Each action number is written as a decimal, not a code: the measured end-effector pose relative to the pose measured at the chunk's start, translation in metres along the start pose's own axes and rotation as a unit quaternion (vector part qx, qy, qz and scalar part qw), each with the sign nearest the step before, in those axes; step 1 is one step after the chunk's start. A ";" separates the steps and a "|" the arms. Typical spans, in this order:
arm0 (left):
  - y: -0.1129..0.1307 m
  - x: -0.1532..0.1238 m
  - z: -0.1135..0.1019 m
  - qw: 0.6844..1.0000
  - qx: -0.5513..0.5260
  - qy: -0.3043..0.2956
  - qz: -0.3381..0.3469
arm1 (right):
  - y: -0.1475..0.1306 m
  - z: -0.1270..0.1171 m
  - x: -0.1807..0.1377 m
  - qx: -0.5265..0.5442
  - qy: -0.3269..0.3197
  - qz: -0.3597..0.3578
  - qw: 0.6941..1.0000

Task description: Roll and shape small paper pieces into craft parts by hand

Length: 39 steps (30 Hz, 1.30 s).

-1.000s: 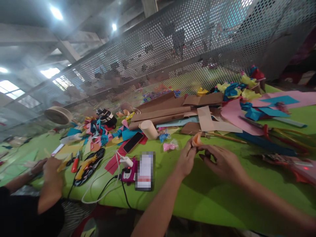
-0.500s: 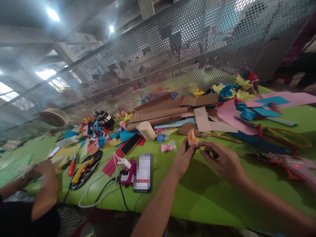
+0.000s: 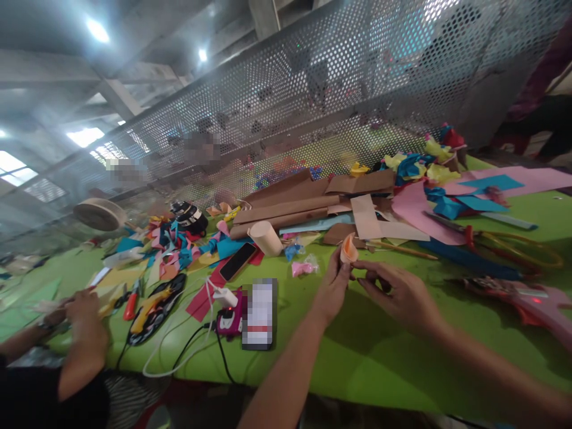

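My left hand [image 3: 333, 286] pinches a small curled piece of orange paper [image 3: 348, 248] and holds it just above the green table [image 3: 384, 351]. My right hand [image 3: 397, 292] hovers right beside it with fingers bent, its fingertips touching the lower edge of the paper. Both hands are over the middle of the table, near a small pink bow in a clear wrapper [image 3: 302, 267].
Brown card strips [image 3: 290, 205], a paper roll [image 3: 265, 237], pink and blue sheets [image 3: 447, 202] and coloured scraps [image 3: 174, 247] lie behind. A phone [image 3: 240, 261], a charger with cables [image 3: 227, 316] and scissors [image 3: 504, 247] lie on the table. A co-worker's hands [image 3: 80, 316] work at the left. A perforated metal screen [image 3: 313, 113] backs the table.
The orange paper and both my hands have shifted slightly left and up in view. The co-worker's hands at the left have moved a little.
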<state>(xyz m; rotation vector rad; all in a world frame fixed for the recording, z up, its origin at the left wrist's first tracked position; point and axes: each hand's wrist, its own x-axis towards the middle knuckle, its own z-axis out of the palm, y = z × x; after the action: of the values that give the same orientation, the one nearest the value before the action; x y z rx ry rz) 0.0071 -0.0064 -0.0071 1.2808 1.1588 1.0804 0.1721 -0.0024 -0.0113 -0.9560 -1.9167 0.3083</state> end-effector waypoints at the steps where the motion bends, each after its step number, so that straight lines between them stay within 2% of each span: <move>1: 0.002 -0.001 0.000 1.000 0.002 -0.003 -0.004 | 0.001 0.001 0.000 -0.004 -0.006 0.000 1.000; 5: 0.008 -0.004 0.000 1.000 0.006 -0.009 0.000 | 0.005 0.006 -0.003 -0.021 -0.010 -0.012 1.000; 11: 0.007 -0.002 0.002 1.000 -0.001 0.023 -0.020 | 0.005 0.006 -0.002 -0.020 0.005 -0.055 0.998; 15: 0.008 -0.001 0.005 0.999 0.014 0.026 -0.013 | 0.001 -0.003 0.003 0.037 0.011 0.007 0.999; 21: 0.001 0.002 0.005 0.998 0.029 -0.015 0.057 | 0.008 -0.006 0.006 0.082 0.052 0.103 0.990; 29: -0.004 0.005 0.003 0.976 0.168 -0.017 0.140 | 0.002 -0.011 0.010 0.117 0.030 0.159 0.980; 39: 0.004 0.003 0.001 0.928 0.321 -0.003 0.190 | -0.001 -0.012 0.010 0.152 0.031 0.199 0.968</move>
<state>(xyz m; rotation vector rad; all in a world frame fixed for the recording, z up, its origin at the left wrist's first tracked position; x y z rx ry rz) 0.0087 -0.0034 -0.0032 2.0857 1.3498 0.9956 0.1791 0.0020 0.0013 -1.1202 -1.5512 0.7745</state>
